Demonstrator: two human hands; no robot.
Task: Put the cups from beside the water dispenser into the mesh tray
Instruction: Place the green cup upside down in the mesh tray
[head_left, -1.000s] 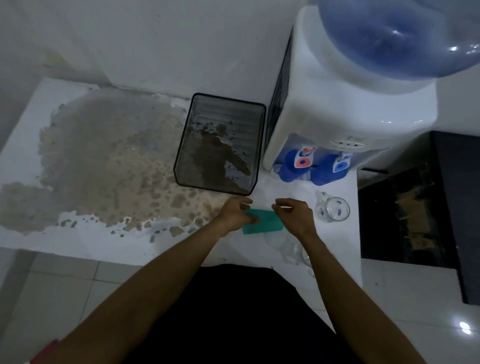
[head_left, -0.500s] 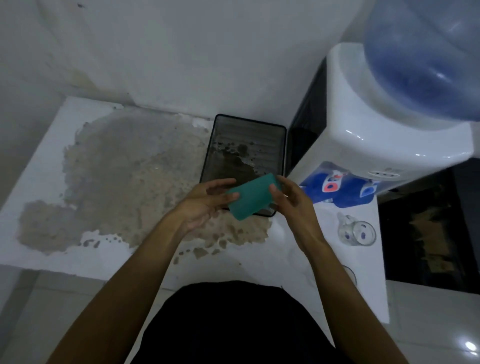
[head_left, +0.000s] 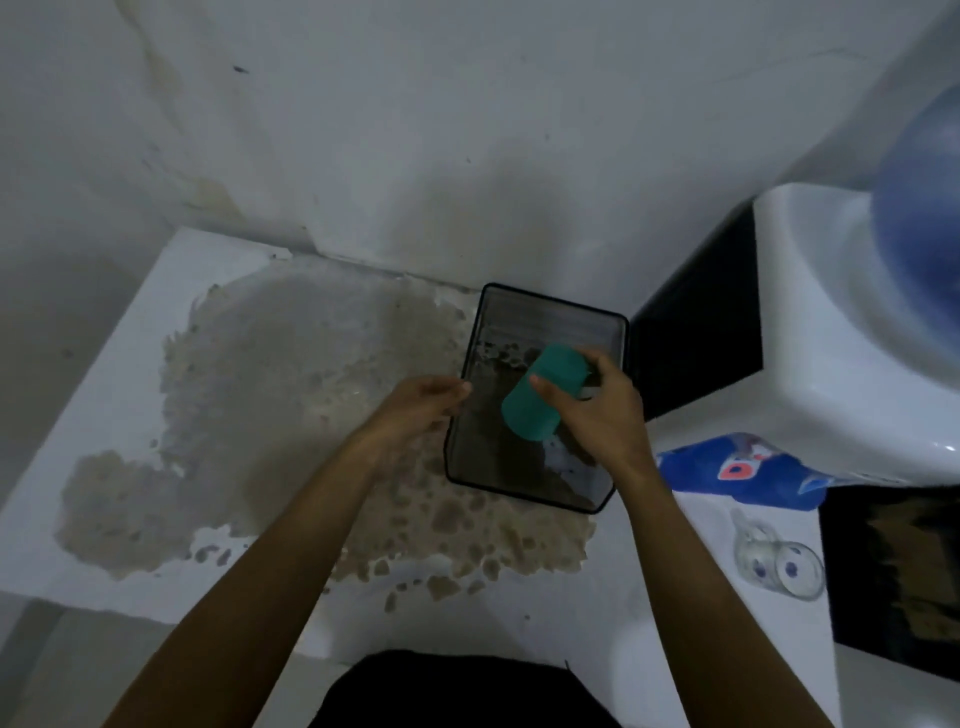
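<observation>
My right hand (head_left: 597, 415) grips a green cup (head_left: 537, 395), tilted on its side above the middle of the black mesh tray (head_left: 550, 297). At the tray's left rim is my left hand (head_left: 421, 405), fingers loosely curled and holding nothing. A clear glass mug with blue dots (head_left: 779, 561) lies on its side on the white counter, in front of the water dispenser (head_left: 841, 332).
The counter (head_left: 104, 364) carries a large brown stain left of and under the tray. The dispenser's blue taps (head_left: 743, 470) jut out to the right of the tray. A wall rises right behind the counter. Dark furniture stands at the far right.
The green cup went from the counter in front of the dispenser up and over the tray. My left hand let go of it; my right hand alone holds it now.
</observation>
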